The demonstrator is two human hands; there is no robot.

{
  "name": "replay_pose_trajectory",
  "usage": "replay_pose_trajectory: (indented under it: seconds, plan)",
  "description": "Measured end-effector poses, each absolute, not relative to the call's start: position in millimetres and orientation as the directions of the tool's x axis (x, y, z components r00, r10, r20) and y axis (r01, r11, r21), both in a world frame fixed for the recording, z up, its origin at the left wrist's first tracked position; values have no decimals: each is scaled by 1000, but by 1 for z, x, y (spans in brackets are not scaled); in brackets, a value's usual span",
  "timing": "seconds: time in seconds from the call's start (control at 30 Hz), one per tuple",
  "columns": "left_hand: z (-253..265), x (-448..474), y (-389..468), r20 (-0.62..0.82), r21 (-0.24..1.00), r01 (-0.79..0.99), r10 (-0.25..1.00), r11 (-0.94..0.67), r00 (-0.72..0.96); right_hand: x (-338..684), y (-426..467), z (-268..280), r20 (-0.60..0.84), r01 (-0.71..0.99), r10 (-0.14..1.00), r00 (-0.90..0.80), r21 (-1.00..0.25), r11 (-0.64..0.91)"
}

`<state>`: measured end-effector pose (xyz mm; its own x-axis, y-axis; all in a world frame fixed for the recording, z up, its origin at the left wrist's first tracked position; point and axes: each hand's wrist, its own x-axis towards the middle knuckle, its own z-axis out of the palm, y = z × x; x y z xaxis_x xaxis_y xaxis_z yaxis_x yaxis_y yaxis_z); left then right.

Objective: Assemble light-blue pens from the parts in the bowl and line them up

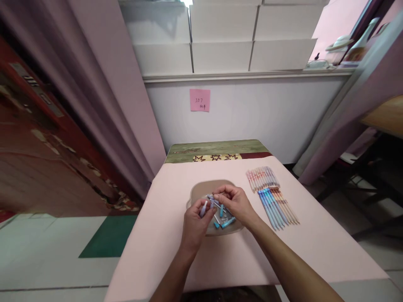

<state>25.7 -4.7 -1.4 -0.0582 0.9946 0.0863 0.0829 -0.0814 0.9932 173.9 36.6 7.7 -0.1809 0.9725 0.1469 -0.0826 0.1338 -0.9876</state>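
Over a beige plastic basin [199, 188], my left hand [195, 220] is closed on a pale purple pen part [203, 209] with a white end. My right hand [235, 202] faces it, thumb and forefinger pinched together. Between my two hands shows another small light purple piece [212, 204]; whether the right fingertips grip it is too small to tell. Loose pen parts lie in the basin below: a blue one [228, 222], an upright-looking teal one [221, 210], thin white tubes and small clear bits. My hands hide part of the basin's contents.
On the pink-covered table [163, 235], blue pens [272, 209] and orange-topped pens [286, 205] lie in rows at the right. Behind them are several white-and-red pens [262, 178]. A pink note [200, 100] is stuck to the wall; a purple curtain [103, 84] hangs left.
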Motion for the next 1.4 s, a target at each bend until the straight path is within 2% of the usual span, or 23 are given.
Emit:
replay_pose_trajectory:
  seconds: [0.37, 0.5, 0.63, 0.8, 0.97, 1.27, 1.4]
  plan:
    - [-1, 27, -7, 88, 994, 66, 995, -84, -51, 172, 29, 15, 137, -20, 971, -197, -991, 136]
    - [0, 28, -6, 54, 999, 11, 996, -53, -65, 176, 23, 14, 128, -133, 982, -136, -985, 110]
    - [1, 30, 0, -75, 988, -140, 991, 59, -111, 174, 12, 5, 95, -216, 995, 1, -972, 93]
    - [-4, 32, 8, -156, 953, -286, 970, 99, -184, 151, 2, -14, 23, -407, 995, -96, -913, -18]
    - [-3, 34, 9, -184, 926, -363, 964, 104, -191, 129, -1, -21, -36, -522, 997, -61, -851, -63]
    - [-4, 20, 3, -91, 960, -276, 989, 55, -118, 146, 7, -7, -165, -660, 986, -1, -741, -124]
    - [-3, 12, 0, -40, 989, -148, 991, 21, -130, 158, 12, -5, -196, -707, 981, -8, -693, -144]
